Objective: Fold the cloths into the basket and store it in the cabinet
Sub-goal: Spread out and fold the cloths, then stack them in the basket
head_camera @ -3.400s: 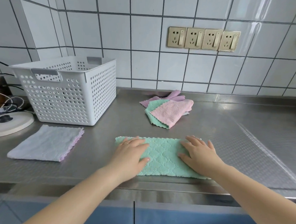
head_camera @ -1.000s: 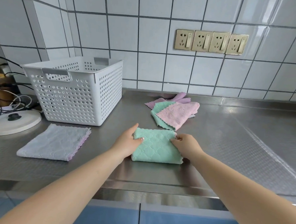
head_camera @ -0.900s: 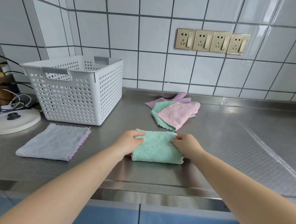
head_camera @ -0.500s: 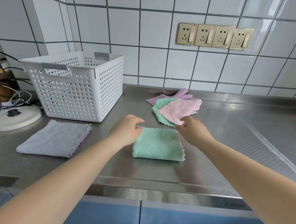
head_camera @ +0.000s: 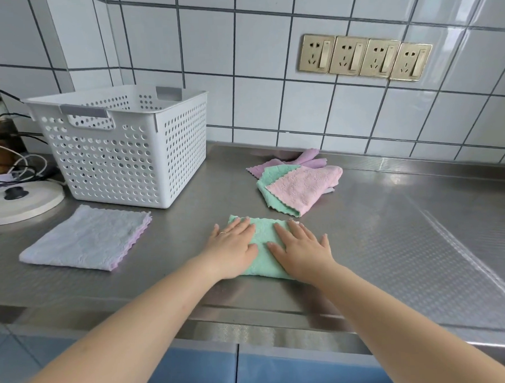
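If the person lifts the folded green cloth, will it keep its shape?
Probably not by itself: the green cloth looks soft and plush, so it may flop open. It likely weighs little. Both flat hands, left hand and right hand, press it, suggesting springy folds.

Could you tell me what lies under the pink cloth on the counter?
A green cloth shows beneath the pink cloth, with a purple cloth behind. A white bit shows at its right edge; anything further underneath is covered.
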Demonstrator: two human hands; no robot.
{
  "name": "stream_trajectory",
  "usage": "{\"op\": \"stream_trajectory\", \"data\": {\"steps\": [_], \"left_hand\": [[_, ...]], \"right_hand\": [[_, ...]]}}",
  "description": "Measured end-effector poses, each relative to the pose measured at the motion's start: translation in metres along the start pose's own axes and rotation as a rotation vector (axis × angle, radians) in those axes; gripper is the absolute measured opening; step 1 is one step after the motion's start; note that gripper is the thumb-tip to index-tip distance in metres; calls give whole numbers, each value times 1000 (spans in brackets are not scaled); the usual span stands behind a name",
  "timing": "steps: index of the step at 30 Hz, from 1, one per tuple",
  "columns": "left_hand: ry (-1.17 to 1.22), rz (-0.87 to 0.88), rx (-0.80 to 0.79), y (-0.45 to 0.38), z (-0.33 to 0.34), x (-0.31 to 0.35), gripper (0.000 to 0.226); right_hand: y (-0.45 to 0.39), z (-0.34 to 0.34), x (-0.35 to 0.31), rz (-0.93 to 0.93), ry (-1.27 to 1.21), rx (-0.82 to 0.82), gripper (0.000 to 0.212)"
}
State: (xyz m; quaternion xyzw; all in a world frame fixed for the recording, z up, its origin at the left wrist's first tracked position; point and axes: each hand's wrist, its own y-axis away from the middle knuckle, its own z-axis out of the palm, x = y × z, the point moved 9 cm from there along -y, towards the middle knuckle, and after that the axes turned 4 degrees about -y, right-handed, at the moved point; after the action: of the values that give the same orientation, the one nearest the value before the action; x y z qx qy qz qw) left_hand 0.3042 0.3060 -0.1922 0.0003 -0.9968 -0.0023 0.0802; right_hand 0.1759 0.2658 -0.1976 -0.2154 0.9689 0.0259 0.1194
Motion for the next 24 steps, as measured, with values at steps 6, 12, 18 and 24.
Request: {"op": "stream_trajectory", "data": {"steps": [6, 12, 18, 24], "left_hand": [[27, -117, 95, 8, -9, -14, 66], [70, -129, 58, 27, -21, -33, 65], [730, -147, 200, 30, -40, -24, 47], [1456, -205, 137, 28, -31, -19, 57]], "right_hand": [[7, -6, 3, 33, 38, 28, 65], [24, -37, 21, 2, -96, 181, 56], [27, -38, 23, 6, -328, 185, 46], [24, -39, 19, -5, -433, 216, 49]]}}
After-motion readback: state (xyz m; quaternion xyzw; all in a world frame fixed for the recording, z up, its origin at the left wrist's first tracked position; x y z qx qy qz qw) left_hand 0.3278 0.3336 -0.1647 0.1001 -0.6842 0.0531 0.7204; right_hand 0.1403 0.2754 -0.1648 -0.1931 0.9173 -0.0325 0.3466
